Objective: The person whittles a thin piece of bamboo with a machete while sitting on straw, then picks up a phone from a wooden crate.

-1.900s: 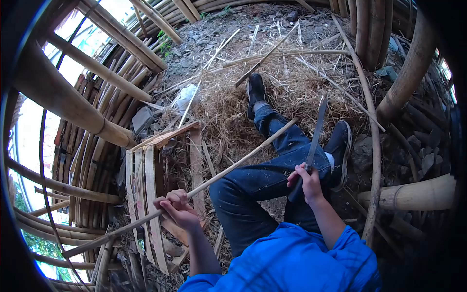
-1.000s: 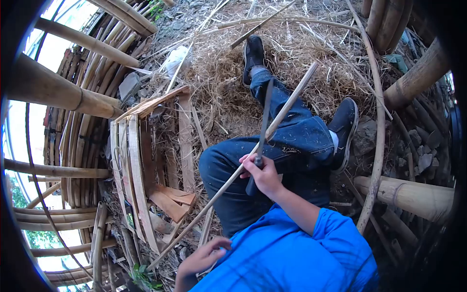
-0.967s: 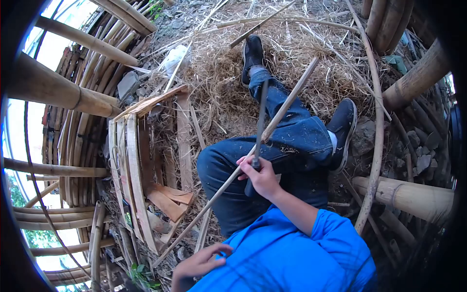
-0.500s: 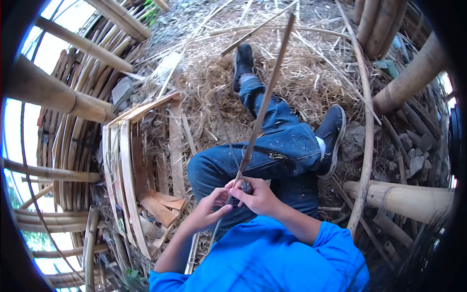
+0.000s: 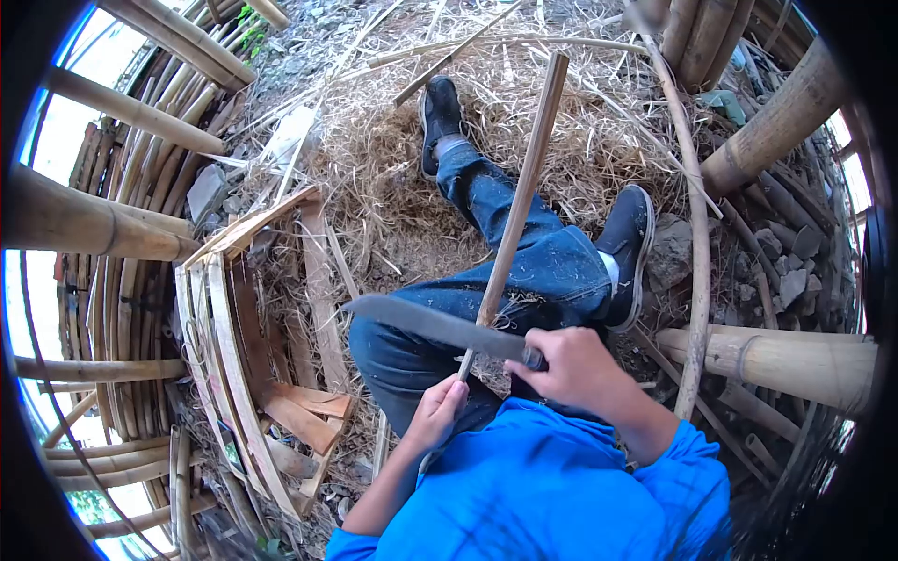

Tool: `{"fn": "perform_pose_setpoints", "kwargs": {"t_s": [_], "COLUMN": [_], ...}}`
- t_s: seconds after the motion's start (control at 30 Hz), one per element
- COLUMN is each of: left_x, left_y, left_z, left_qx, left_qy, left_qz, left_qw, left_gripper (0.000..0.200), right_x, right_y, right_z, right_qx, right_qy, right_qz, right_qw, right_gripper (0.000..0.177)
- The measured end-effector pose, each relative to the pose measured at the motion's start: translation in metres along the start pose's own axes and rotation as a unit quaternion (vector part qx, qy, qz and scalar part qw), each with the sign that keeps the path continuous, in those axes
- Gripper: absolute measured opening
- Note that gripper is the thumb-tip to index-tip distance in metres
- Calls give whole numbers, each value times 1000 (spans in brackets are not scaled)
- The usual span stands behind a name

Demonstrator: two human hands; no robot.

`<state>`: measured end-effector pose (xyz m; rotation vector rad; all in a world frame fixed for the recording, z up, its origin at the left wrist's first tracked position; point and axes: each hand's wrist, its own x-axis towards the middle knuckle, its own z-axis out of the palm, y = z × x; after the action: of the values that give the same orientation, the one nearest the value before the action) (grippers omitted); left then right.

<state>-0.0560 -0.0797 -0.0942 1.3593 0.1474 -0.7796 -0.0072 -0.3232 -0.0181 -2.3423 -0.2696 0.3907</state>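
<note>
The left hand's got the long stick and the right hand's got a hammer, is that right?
Almost! It isn't a hammer: the head view shows the right hand gripping a long-bladed knife. The left hand does hold the long stick.

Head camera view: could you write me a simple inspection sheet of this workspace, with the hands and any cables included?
Surface: ground, partly covered with straw-like shavings.
Things in hand: long stick; knife, its blade crossing in front of the stick; contact unclear.
Clutter: slatted wooden crate at left; loose stick ahead; stones at right.
Hands: left hand closed round the stick; right hand closed on the knife's handle.
Cables: nothing seen that is clearly a cable.
Surroundings: bamboo poles on both sides.
</note>
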Motion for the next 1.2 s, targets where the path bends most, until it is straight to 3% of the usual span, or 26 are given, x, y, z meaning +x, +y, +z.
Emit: {"fn": "perform_pose_setpoints", "kwargs": {"t_s": [0.2, 0.3, 0.47, 0.53, 0.67, 0.73, 0.8, 0.87, 0.97, 1.0, 1.07, 1.1, 1.13, 1.2], "left_x": [-10, -15, -18, -20, -22, -25, -29, -33, -37, -38, -37, -36, -35, -34], "left_y": [10, 12, 20, 22, 26, 34, 42, 55, 65, 65, 66, 67, 68, 64], "left_z": [10, 13, 15, 15, 16, 20, 22, 30, 35, 35, 36, 37, 38, 36], "left_qx": [64, 110, 114, 112, 160, 181, 279, 322, 389, 412, 421, 420, 419, 410], "left_qy": [5, 21, 34, 33, 54, 65, 88, 118, 161, 174, 178, 185, 195, 201], "left_qz": [34, 74, 66, 67, 98, 109, 126, 148, 174, 180, 176, 197, 219, 208], "left_qw": [997, 991, 991, 991, 981, 975, 948, 928, 890, 876, 872, 867, 859, 865], "left_gripper": [31, 32, 32, 32, 23, 22, 18, 17, 14, 13, 11, 10, 9, 7], "right_x": [8, 13, 19, 20, 13, 24, 24, 20, 11, 16, 23, 23, 18, 12], "right_y": [15, 19, 14, 10, 4, 13, 11, 8, -2, 2, 5, 6, 1, 0], "right_z": [-21, -28, -39, -41, -47, -64, -76, -68, -61, -67, -79, -79, -76, -61], "right_qx": [-65, -32, -17, 12, 5, -24, -45, -91, -150, -160, -128, -131, -114, -102], "right_qy": [82, 115, 183, 219, 137, 221, 253, 229, 150, 196, 264, 268, 226, 170], "right_qz": [-15, -37, -41, -121, -112, -151, -47, -125, -123, -119, -9, -25, -13, -78], "right_qw": [994, 992, 982, 968, 984, 963, 965, 961, 969, 960, 956, 954, 967, 977], "right_gripper": [24, 25, 31, 29, 29, 27, 26, 29, 34, 32, 29, 26, 26, 26]}}
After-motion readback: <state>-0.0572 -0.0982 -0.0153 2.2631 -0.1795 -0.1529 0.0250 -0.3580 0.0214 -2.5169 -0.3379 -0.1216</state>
